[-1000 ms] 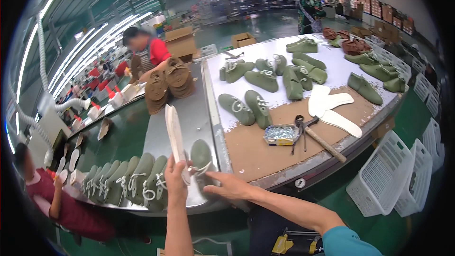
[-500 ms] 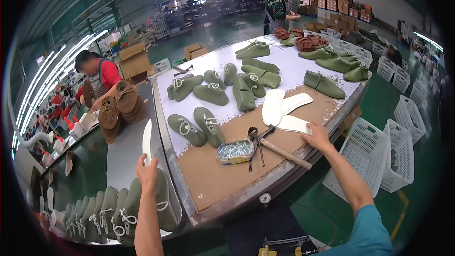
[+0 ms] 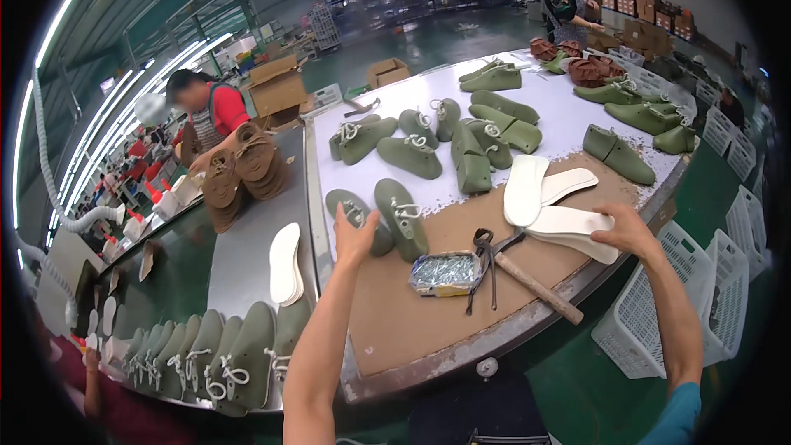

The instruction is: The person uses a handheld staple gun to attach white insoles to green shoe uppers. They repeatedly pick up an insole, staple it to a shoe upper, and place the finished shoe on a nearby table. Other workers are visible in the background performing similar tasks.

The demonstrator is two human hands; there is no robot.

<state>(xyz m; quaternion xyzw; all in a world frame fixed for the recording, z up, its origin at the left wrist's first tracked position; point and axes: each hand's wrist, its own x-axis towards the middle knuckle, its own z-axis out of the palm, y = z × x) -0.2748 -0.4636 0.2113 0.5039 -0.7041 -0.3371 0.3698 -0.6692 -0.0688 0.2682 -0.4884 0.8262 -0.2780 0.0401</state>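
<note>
The flat cream foam insoles stacked near the worktop's right edge are pressed under the half-curled right hand — judged light, bendy, best pinched at an edge — while the open left hand hovers over an olive-green laced shoe upper.

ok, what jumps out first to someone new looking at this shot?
The many green shoe uppers scattered over the white table top. Nearer, the right hand rests on a stack of white insoles, and the left hand reaches over a green pair. Between them lie a tin of nails, pincers and a hammer.
</note>
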